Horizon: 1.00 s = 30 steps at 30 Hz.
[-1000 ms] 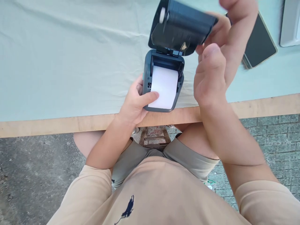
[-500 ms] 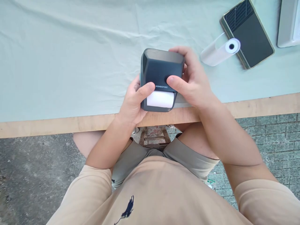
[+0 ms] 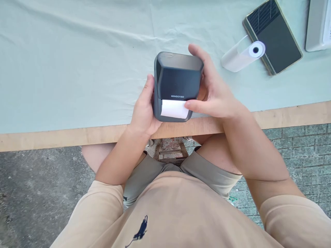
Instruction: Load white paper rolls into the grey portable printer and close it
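Observation:
Between my hands is a dark label printer [image 3: 179, 81] marked NIIMBOT, held above the table's front edge. A white paper label [image 3: 172, 109] sticks out of the slot at its near end. My left hand [image 3: 145, 108] grips the printer from its left side, thumb along the edge and the other fingers hidden beneath. On the opposite side, my right hand [image 3: 213, 91] holds the printer's right edge, with its thumb tip resting on the right end of the label. Its index finger reaches past the far right corner.
Right of my hands, a white paper roll [image 3: 240, 57] lies against a dark phone-like device [image 3: 280, 38]. A grey-white device [image 3: 318, 26] is partly in view at the far right. Pale green cloth [image 3: 77, 69] covers the table, leaving a bare wooden front edge [image 3: 64, 137].
My right thumb has moved down from the printer's lid onto the label. My left thumb has slid off the top to the printer's left side.

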Each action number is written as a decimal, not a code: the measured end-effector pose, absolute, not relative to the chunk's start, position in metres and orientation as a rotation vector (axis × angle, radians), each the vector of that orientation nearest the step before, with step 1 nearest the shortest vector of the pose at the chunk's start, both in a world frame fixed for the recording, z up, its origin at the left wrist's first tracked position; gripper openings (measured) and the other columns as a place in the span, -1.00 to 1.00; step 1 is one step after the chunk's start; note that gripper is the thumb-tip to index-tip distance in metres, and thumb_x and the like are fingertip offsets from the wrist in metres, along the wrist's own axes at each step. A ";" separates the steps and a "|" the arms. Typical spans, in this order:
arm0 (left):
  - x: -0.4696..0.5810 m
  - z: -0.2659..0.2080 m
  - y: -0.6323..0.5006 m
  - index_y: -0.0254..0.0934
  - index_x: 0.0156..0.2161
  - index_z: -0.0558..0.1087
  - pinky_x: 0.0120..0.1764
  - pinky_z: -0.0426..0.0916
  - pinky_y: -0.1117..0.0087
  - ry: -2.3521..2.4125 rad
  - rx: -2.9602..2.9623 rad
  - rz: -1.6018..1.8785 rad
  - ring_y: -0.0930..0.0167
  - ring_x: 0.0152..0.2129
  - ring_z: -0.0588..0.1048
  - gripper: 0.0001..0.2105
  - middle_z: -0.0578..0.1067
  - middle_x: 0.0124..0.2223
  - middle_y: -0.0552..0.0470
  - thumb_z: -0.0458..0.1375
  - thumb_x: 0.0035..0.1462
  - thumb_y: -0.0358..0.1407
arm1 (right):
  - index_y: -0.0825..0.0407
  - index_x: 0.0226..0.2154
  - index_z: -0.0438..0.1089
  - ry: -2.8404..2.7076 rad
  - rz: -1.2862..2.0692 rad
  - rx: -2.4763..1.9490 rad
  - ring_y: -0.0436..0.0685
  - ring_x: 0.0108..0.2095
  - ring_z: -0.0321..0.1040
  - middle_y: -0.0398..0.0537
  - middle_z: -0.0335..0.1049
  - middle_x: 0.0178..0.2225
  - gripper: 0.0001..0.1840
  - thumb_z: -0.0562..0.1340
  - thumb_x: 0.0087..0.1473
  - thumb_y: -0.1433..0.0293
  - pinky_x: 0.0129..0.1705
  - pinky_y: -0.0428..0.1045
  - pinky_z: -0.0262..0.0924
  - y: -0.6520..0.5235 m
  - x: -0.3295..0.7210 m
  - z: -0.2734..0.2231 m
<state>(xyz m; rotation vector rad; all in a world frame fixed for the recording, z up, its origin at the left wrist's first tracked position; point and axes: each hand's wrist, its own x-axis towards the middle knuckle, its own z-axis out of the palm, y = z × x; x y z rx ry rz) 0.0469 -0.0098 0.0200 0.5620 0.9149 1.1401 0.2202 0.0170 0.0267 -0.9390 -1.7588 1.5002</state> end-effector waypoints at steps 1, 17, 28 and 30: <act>0.046 0.019 -0.010 -0.24 -0.11 0.52 0.17 0.38 0.12 0.906 0.566 1.131 0.18 0.26 0.26 -0.57 0.58 -0.05 -0.01 -0.11 0.32 -0.02 | -0.15 0.30 -0.25 -1.759 1.530 -0.946 0.09 0.05 0.29 -0.09 0.22 0.05 0.07 0.38 -0.08 0.18 0.09 0.00 0.34 0.017 0.221 0.027; 0.046 0.017 -0.009 -0.26 -0.15 0.50 0.22 0.31 0.11 0.854 0.490 1.125 0.19 0.28 0.21 -0.59 0.58 -0.06 0.04 -0.13 0.36 -0.09 | -0.03 -0.59 0.01 -1.410 0.515 -1.102 -0.08 -0.70 0.08 -0.29 0.02 -0.69 -0.47 0.14 0.16 -0.02 -0.59 -0.06 0.04 0.023 0.197 0.047; 0.046 0.020 -0.011 -0.26 -0.11 0.50 0.23 0.32 0.19 0.832 0.483 1.099 0.22 0.29 0.21 -0.60 0.57 -0.02 -0.01 -0.10 0.35 -0.07 | -0.11 -0.26 0.47 -2.399 0.347 -1.452 0.04 -0.47 0.30 -0.19 0.51 -0.32 -0.80 0.25 -0.03 0.37 -0.48 0.00 0.01 0.019 0.205 0.080; 0.046 0.018 -0.011 -0.24 -0.12 0.49 0.23 0.33 0.20 0.836 0.494 1.094 0.23 0.28 0.22 -0.61 0.58 -0.05 0.01 -0.10 0.35 -0.06 | -0.16 -0.19 0.44 -2.559 0.252 -1.634 0.13 -0.39 0.33 -0.16 0.51 -0.28 -0.75 0.20 0.02 0.32 -0.47 0.02 -0.06 0.018 0.200 0.091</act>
